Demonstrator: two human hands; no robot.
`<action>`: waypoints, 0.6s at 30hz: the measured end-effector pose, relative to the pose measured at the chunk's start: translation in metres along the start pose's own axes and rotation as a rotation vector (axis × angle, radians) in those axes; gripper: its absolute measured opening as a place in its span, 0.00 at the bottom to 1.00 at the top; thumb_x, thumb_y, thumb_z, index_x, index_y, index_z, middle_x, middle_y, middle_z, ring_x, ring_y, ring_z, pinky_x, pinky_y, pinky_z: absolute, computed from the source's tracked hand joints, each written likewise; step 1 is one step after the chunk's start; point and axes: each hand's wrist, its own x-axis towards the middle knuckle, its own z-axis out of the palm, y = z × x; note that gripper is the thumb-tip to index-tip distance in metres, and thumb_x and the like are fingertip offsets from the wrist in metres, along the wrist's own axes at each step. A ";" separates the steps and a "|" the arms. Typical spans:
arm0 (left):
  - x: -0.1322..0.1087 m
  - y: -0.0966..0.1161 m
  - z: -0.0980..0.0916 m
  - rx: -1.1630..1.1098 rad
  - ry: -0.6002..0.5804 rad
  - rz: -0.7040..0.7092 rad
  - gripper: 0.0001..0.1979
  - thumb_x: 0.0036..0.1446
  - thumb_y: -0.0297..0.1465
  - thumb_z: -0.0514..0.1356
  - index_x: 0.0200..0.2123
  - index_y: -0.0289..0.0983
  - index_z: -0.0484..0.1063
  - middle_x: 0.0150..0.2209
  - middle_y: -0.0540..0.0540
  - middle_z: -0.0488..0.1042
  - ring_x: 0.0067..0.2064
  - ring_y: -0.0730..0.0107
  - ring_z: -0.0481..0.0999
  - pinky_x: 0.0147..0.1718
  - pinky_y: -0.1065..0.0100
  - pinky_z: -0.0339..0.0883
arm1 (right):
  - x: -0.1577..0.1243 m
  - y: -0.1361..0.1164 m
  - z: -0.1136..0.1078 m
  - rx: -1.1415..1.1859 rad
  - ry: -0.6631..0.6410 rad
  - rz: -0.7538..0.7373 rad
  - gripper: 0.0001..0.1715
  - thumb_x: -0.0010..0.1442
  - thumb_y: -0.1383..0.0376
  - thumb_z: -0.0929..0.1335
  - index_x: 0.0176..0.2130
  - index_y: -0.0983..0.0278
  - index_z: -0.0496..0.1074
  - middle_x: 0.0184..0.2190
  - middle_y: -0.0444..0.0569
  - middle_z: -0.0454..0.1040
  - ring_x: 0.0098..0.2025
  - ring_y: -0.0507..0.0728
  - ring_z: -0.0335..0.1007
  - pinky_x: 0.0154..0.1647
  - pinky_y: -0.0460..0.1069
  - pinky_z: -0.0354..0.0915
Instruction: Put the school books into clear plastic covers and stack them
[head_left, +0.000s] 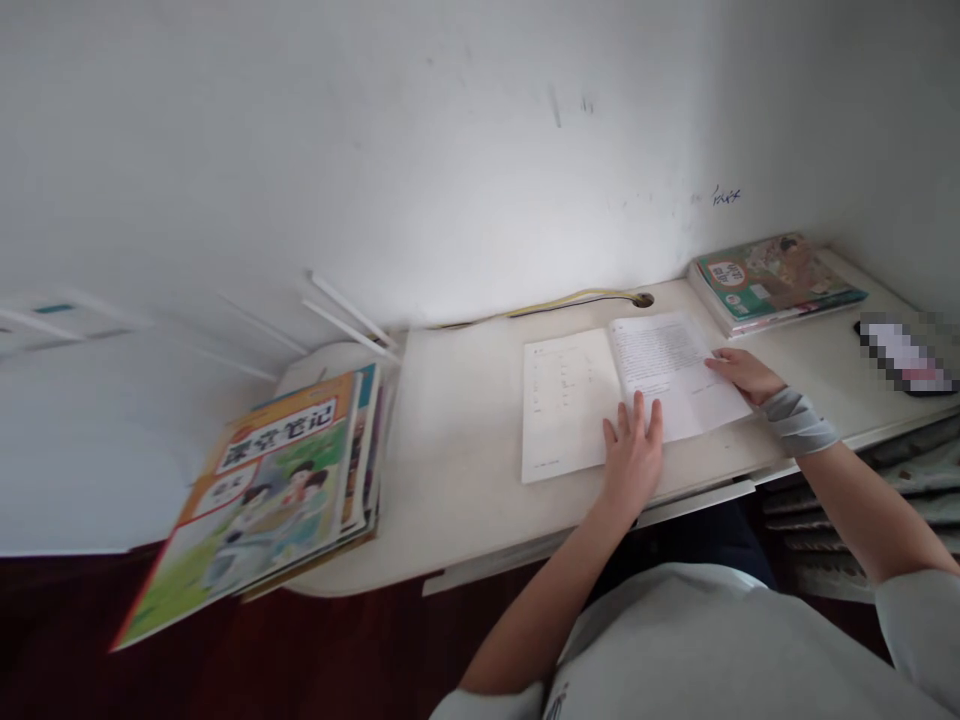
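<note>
An open booklet [571, 400] lies on the white desk [450, 440], with printed text on both pages. My left hand [634, 455] rests with fingers spread on its lower part near the fold, palm down. At the booklet's right edge, my right hand [746, 376] has the thumb and fingers closed on the edge of the right page. A grey band is wrapped around the right wrist.
A stack of colourful books [277, 490] overhangs the desk's left front. More books [780, 280] lie at the back right, near a partly pixelated phone [904, 355]. A cable [562, 300] runs along the wall to a round hole.
</note>
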 end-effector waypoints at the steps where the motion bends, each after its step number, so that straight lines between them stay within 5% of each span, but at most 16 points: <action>1: 0.003 0.002 0.000 -0.009 0.011 -0.020 0.30 0.60 0.25 0.48 0.65 0.38 0.47 0.66 0.31 0.45 0.64 0.39 0.50 0.55 0.36 0.53 | 0.001 0.001 0.004 -0.001 0.009 -0.012 0.10 0.51 0.61 0.69 0.34 0.63 0.70 0.28 0.47 0.75 0.27 0.55 0.70 0.29 0.50 0.69; 8: 0.013 0.007 0.000 -0.097 0.083 -0.047 0.33 0.61 0.22 0.45 0.67 0.44 0.39 0.67 0.35 0.44 0.66 0.39 0.44 0.54 0.33 0.52 | -0.001 0.006 0.011 0.135 0.020 0.017 0.07 0.48 0.66 0.70 0.32 0.62 0.71 0.25 0.45 0.76 0.26 0.56 0.71 0.31 0.51 0.70; 13: 0.011 0.006 -0.001 -0.162 0.028 -0.095 0.32 0.62 0.24 0.44 0.67 0.44 0.38 0.68 0.36 0.41 0.67 0.39 0.39 0.54 0.32 0.50 | -0.001 0.009 0.012 0.200 0.071 0.025 0.10 0.45 0.70 0.70 0.33 0.63 0.70 0.24 0.44 0.76 0.25 0.55 0.71 0.30 0.50 0.70; 15: 0.010 0.008 -0.002 -0.156 -0.011 -0.046 0.32 0.62 0.26 0.46 0.67 0.42 0.39 0.67 0.35 0.43 0.67 0.41 0.40 0.55 0.32 0.47 | -0.001 0.008 0.012 0.199 0.096 0.012 0.13 0.44 0.71 0.70 0.35 0.63 0.70 0.26 0.45 0.77 0.26 0.55 0.72 0.32 0.51 0.71; 18: 0.007 0.005 -0.007 -0.182 -0.074 0.106 0.35 0.61 0.37 0.53 0.66 0.40 0.38 0.67 0.34 0.43 0.67 0.45 0.39 0.58 0.36 0.43 | -0.004 0.005 0.010 0.250 -0.050 0.006 0.16 0.46 0.68 0.69 0.38 0.65 0.70 0.32 0.49 0.79 0.32 0.58 0.75 0.38 0.55 0.71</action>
